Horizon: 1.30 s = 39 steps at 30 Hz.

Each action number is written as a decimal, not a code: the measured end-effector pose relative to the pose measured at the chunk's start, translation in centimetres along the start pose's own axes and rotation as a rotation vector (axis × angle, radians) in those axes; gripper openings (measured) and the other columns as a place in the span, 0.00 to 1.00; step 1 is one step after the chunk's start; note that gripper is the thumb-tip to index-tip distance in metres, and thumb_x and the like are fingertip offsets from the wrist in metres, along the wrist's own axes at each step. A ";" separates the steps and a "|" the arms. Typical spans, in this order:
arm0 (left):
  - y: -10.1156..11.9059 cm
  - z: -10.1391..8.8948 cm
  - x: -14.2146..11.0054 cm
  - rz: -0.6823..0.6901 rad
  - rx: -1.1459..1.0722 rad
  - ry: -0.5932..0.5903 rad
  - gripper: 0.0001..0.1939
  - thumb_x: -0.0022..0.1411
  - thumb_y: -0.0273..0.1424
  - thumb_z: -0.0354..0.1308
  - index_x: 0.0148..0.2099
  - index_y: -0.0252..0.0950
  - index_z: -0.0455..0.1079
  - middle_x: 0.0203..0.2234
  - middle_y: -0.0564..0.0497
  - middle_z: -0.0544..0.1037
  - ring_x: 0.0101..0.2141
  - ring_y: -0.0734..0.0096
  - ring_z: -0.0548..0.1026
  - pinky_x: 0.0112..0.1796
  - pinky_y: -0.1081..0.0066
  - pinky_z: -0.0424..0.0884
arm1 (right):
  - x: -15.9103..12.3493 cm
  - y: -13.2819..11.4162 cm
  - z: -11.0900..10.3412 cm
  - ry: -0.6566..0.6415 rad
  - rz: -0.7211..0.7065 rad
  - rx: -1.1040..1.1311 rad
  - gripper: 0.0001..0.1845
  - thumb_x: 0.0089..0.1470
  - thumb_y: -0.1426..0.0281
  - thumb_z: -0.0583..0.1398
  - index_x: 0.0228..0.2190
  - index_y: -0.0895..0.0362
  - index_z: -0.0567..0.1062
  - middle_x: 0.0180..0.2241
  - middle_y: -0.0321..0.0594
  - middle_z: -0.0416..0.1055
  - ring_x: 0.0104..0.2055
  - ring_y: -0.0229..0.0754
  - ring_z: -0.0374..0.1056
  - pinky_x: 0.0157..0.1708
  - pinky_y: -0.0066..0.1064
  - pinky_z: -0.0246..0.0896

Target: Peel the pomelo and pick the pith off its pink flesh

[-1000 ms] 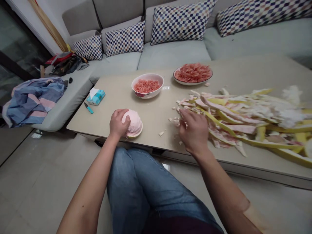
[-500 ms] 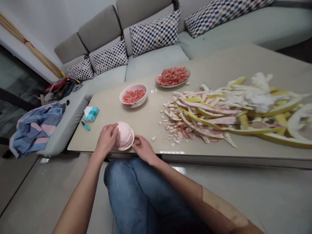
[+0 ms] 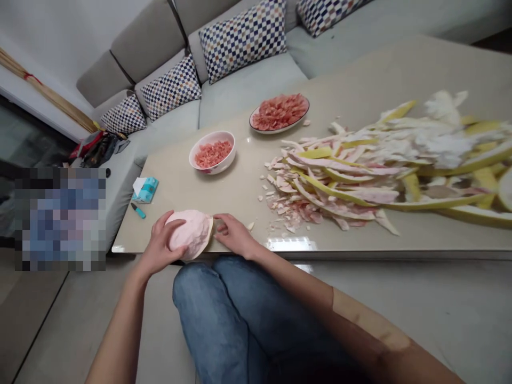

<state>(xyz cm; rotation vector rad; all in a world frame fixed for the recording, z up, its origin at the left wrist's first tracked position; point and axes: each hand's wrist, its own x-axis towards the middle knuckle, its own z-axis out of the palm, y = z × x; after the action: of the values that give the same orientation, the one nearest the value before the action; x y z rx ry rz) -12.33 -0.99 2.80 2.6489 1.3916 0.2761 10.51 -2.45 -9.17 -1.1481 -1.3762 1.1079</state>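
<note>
A peeled pomelo (image 3: 191,230) with pale pink pith and a cream-yellow edge is held at the front edge of the table. My left hand (image 3: 162,242) grips it from the left, thumb and fingers spread around its rounded side. At its right edge is my right hand (image 3: 234,234), fingers bent, with the index fingertip and thumb at the yellowish rim. Whether the thumb presses on the rim is hard to make out. Farther back stand a white bowl (image 3: 218,169) of pink pomelo flesh and a dark-rimmed plate (image 3: 276,131) heaped with more.
A long heap of pomelo peel (image 3: 360,176) and pith scraps covers the right part of the table (image 3: 172,160). A blue tissue pack (image 3: 148,190) and a small turquoise-handled knife (image 3: 138,211) lie at the left. Behind is a grey sofa (image 3: 252,96) with checked cushions.
The pomelo has tilted, its rounded side now turned more to the left. My left hand has shifted from its top to a wider grip at its left. The camera view has moved slightly.
</note>
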 end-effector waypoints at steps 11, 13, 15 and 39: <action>0.0 1.3 0.4 -0.041 -0.033 0.083 0.35 0.52 0.41 0.66 0.61 0.45 0.61 0.59 0.43 0.59 0.61 0.54 0.60 0.62 0.51 0.58 | 0.8 -0.2 -0.9 -0.015 -0.407 -0.456 0.28 0.44 0.71 0.72 0.48 0.55 0.74 0.47 0.45 0.71 0.48 0.46 0.68 0.47 0.38 0.64; -0.3 1.1 0.2 -0.048 -0.047 0.060 0.36 0.52 0.41 0.67 0.61 0.46 0.60 0.59 0.43 0.58 0.61 0.53 0.60 0.62 0.51 0.58 | 1.2 -0.5 -0.9 -0.040 -0.457 -0.500 0.26 0.45 0.70 0.72 0.47 0.56 0.74 0.45 0.45 0.72 0.46 0.47 0.68 0.45 0.38 0.63; -0.5 0.9 0.0 -0.059 -0.057 0.046 0.37 0.51 0.41 0.67 0.62 0.46 0.59 0.59 0.43 0.58 0.61 0.52 0.60 0.61 0.50 0.58 | 1.7 -0.7 -0.9 -0.070 -0.503 -0.528 0.23 0.46 0.68 0.71 0.45 0.57 0.75 0.43 0.46 0.73 0.44 0.47 0.68 0.44 0.37 0.62; -3.9 1.6 -1.2 -0.115 -0.152 0.168 0.34 0.52 0.44 0.64 0.59 0.42 0.61 0.57 0.44 0.64 0.60 0.53 0.61 0.61 0.50 0.57 | 4.6 -3.1 -1.1 -0.270 -0.650 -0.675 0.14 0.54 0.65 0.66 0.42 0.57 0.77 0.41 0.46 0.74 0.43 0.46 0.67 0.37 0.32 0.56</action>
<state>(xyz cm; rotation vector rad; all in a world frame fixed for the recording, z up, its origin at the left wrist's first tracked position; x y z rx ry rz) -15.72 0.17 0.33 2.4612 1.4989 0.5778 11.03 1.76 -5.41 -0.8858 -2.2299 0.3275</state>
